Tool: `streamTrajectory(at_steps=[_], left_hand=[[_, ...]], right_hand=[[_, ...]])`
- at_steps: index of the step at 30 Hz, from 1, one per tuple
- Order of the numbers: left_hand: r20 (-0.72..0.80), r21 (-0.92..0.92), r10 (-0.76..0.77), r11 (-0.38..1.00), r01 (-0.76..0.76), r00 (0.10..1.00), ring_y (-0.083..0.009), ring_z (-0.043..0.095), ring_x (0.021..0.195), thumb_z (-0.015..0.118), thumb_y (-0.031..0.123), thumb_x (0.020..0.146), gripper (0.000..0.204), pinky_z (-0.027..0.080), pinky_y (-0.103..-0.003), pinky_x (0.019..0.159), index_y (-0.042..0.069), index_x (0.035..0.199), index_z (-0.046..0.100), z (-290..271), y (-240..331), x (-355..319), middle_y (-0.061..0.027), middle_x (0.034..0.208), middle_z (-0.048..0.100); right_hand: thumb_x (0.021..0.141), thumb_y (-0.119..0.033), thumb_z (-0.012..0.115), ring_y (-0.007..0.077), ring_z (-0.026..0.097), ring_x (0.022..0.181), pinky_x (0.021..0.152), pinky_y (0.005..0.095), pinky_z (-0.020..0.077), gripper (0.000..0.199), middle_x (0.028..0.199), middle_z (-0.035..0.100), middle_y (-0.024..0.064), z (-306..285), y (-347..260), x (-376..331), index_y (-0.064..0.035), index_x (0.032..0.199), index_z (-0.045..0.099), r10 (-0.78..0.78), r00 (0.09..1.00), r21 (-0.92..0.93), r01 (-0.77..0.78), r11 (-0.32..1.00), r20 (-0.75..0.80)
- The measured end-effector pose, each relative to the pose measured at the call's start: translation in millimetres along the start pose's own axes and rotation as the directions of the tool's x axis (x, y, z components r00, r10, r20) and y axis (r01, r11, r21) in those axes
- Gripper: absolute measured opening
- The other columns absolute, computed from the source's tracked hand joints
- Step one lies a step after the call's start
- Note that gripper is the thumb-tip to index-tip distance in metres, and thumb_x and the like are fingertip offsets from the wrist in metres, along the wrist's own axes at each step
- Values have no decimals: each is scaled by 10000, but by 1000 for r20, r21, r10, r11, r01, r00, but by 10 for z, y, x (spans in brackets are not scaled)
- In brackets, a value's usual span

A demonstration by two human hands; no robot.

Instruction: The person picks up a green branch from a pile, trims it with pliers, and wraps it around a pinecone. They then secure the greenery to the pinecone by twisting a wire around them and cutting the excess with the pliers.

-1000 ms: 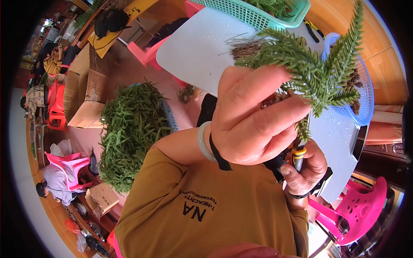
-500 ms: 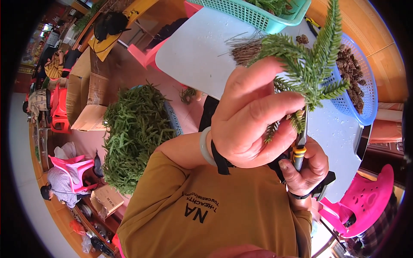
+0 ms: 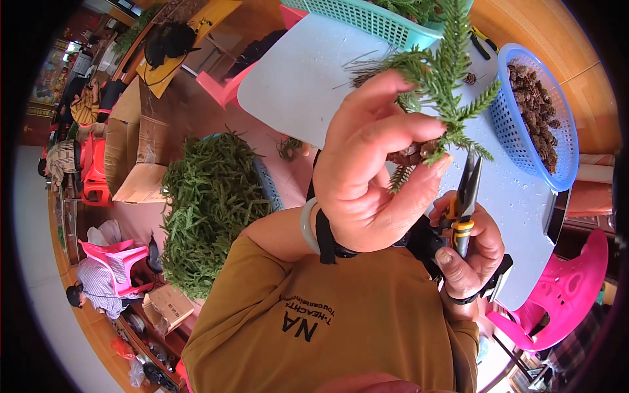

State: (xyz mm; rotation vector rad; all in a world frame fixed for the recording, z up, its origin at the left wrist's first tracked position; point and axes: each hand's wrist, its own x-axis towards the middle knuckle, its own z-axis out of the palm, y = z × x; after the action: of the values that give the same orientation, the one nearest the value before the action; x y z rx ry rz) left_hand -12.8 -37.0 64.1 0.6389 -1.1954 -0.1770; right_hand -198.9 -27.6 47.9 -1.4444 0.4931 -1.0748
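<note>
Two hands are busy here, both up close over the pale blue tabletop (image 3: 295, 78). The left hand (image 3: 373, 170) is closed around a green conifer sprig (image 3: 445, 85), fingers pinching it low down where a brown cone (image 3: 409, 154) sits at the base of the foliage, so the sprig stands up above the knuckles, held in the air over the tabletop rather than resting on it. The right hand (image 3: 468, 252) is wrapped around the yellow-and-black handles of a pair of pliers (image 3: 465, 196), whose tips point up toward the sprig's stem just beside the cone. My guess is the sprig weighs next to nothing and is springy, needles a bit prickly and quick to shed, so the woody stem near the cone looks like the sane place to hold it, not the soft tips. The cone is probably hard but brittle-scaled. Off to the right there's a blue basket (image 3: 524, 150) full of brown cones, a teal basket (image 3: 367, 19) of greenery at the top edge, and a big heap of cut branches (image 3: 209, 203) down on the floor to the left, with pink plastic chairs (image 3: 563, 308) around.
</note>
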Motion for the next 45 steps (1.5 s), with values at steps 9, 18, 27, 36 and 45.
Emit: streamTrajectory(at_steps=[9, 18, 27, 36, 45], left_hand=[[180, 152, 149, 972, -177, 972, -127, 473, 701, 672, -103, 668, 418, 406, -239, 615, -39, 1077, 618, -60, -23, 17, -207, 1250, 452], [144, 124, 145, 979, -163, 979, -114, 480, 680, 664, -115, 663, 429, 413, -242, 603, -46, 1084, 617, 30, -78, -31, -214, 1251, 444], [80, -22, -61, 998, 63, 995, -133, 570, 785, 649, -142, 703, 369, 477, -245, 689, -74, 1062, 594, 150, 8, -77, -202, 1247, 431], [71, -214, -312, 923, 320, 948, -140, 555, 1003, 623, -149, 778, 322, 488, -249, 841, -85, 1084, 546, 137, 61, -57, -166, 1262, 409], [109, -258, -365, 888, 381, 924, -138, 539, 1038, 624, -131, 796, 335, 484, -259, 870, -83, 1113, 526, 110, 63, -49, -161, 1275, 394]], right_hand=[[696, -27, 772, 263, 599, 1004, 883, 379, 472, 358, 1160, 574, 233, 17, -72, 60, -10, 977, 550, 15, 1000, 60, -15, 998, 11], [700, 28, 756, 229, 600, 984, 834, 343, 500, 349, 1141, 583, 218, -29, -68, 36, -13, 981, 552, 65, 998, 83, -64, 994, -4], [711, 23, 754, 210, 599, 957, 799, 304, 478, 312, 1099, 595, 209, -76, 5, 41, -9, 935, 540, -23, 1000, -96, 21, 995, -15], [720, -38, 764, 249, 604, 941, 798, 328, 475, 307, 1137, 558, 256, -91, 17, 89, -3, 893, 513, -173, 984, -405, 170, 898, 29], [708, -64, 782, 277, 603, 939, 791, 335, 478, 330, 1149, 539, 277, -146, -3, 78, -9, 885, 510, -197, 979, -523, 191, 831, 46]])
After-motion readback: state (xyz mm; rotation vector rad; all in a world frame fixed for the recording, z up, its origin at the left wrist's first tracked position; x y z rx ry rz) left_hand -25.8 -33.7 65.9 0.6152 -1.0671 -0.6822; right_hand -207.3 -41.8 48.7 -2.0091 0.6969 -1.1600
